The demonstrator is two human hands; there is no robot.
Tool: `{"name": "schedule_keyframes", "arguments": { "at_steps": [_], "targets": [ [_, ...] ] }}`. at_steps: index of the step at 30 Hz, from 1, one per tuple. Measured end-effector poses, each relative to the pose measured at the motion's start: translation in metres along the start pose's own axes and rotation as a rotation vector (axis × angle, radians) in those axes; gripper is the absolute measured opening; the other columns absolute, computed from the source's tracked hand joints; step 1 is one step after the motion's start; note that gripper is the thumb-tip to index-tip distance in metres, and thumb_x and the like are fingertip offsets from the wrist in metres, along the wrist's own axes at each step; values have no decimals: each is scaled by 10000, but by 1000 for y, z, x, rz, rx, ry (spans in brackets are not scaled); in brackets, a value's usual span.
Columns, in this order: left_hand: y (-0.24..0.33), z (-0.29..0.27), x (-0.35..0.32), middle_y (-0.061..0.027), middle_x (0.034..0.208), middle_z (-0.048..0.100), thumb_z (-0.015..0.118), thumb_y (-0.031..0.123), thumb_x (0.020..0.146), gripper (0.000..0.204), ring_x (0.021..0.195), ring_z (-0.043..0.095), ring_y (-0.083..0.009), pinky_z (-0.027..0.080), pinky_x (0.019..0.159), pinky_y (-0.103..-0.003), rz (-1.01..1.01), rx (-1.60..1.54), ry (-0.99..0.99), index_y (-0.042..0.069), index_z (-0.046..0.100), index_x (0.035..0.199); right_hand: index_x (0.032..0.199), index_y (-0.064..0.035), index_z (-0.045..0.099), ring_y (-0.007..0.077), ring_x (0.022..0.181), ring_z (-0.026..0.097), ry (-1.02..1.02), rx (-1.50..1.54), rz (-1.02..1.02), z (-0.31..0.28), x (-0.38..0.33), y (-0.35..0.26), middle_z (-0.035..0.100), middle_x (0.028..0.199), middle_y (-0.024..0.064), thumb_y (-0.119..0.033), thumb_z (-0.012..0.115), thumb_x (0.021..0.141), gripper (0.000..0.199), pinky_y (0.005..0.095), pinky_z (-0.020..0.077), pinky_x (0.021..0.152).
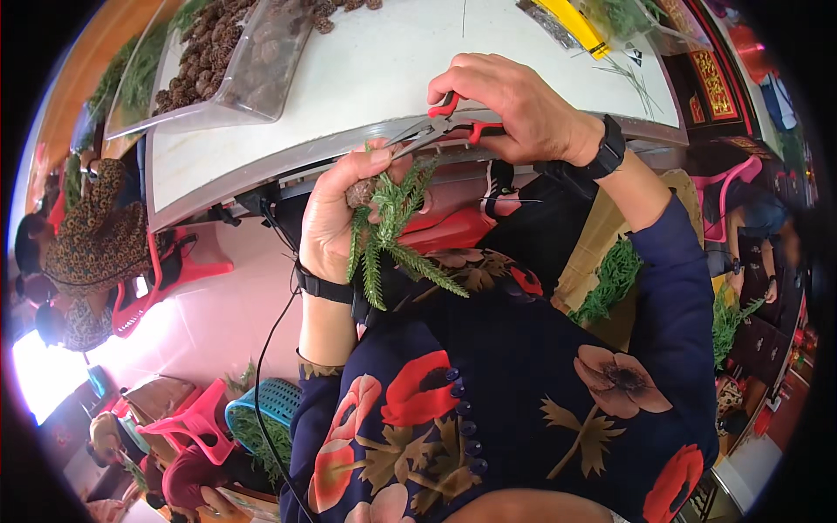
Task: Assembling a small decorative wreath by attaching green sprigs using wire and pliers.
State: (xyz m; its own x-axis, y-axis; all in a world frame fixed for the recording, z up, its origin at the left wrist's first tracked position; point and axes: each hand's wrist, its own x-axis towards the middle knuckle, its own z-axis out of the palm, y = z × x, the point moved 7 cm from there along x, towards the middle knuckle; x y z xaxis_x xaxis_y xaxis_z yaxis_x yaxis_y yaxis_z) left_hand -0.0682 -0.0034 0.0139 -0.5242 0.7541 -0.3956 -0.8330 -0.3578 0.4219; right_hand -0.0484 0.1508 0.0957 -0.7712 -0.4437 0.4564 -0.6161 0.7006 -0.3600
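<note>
My left hand point(336, 205) is closed around a green artificial pine sprig point(391, 218), its needled tips fanning out below the fingers. A brown pine cone point(359, 193) sits against the sprig in the same grip. In my right hand point(514, 100) is a pair of long-nose pliers point(442, 122) with red and black handles. The handles are spread apart, and the jaws reach to the left thumb and fingertip, above the sprig. Whether the jaws touch a wire or stem is too small to make out.
A clear plastic bin point(253, 83) of pine cones stands on the white table point(392, 70) at the left. Toward the far right lies a yellow tube-like packet point(575, 26) near loose green stems. A cardboard box point(602, 235) with greenery is by my right side. Other people sit around on pink chairs.
</note>
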Motion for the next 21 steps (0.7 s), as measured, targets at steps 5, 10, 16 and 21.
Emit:
{"name": "schedule_keyframes", "arguments": {
  "at_steps": [5,10,16,21],
  "targets": [
    [-3,-4,-1,-65,854,633,661,139,828,210,656,594,-109,478,563,-215,4,-14,-22,24,576,981,973,-67,579,286,787,605,-112,8,79,5,-4,5,602,824,69,-97,700,666,331,352,465,696],
    [16,-7,-3,-30,813,640,679,121,832,158,638,590,-97,455,563,-195,189,218,125,19,607,928,948,-33,604,279,699,584,-380,-2,467,13,-11,9,587,731,121,-151,696,762,239,349,457,648],
    [30,-5,-9,42,703,598,650,81,873,51,545,462,-19,317,491,-173,526,431,321,32,654,860,978,-16,605,241,639,539,-287,349,675,18,-25,1,601,741,140,-249,637,897,249,336,444,629],
    [32,-7,-8,53,690,578,642,71,880,49,540,412,0,283,494,-169,596,429,340,28,656,861,984,-6,598,241,623,558,-258,280,645,19,-28,-8,622,760,132,-278,609,932,276,337,453,622]
  ]
}}
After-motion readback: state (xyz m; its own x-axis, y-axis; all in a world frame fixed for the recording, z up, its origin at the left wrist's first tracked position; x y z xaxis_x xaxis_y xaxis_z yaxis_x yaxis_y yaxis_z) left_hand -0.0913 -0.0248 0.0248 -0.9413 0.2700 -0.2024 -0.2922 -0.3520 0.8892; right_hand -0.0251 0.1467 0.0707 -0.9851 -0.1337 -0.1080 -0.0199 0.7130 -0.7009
